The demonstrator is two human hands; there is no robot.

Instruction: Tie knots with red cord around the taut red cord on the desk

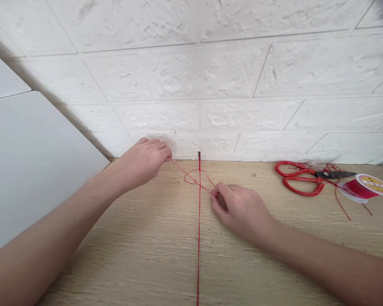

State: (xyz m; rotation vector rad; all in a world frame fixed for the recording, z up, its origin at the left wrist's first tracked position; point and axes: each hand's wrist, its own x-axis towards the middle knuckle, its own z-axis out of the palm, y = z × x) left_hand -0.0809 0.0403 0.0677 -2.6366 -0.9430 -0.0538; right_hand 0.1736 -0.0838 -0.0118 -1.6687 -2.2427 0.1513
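Observation:
A red cord point(198, 238) runs straight from a dark hook point(199, 153) at the wall's foot down toward the front edge of the view. Just below the hook, a short stretch of it is knotted. Thin red thread point(181, 168) crosses the cord and forms a loose loop on its left side. My left hand point(153, 157), left of the hook, pinches one part of this thread. To the right of the cord, my right hand point(236, 206) is closed with fingertips pinching the thread, which stretches taut between both hands.
Red-handled scissors point(303, 180) lie on the wooden surface point(140, 255) at the right, beside a spool of red thread point(362, 188) and loose red ends. A white brick-patterned wall point(166, 76) stands behind. A white panel point(35, 157) is at the left.

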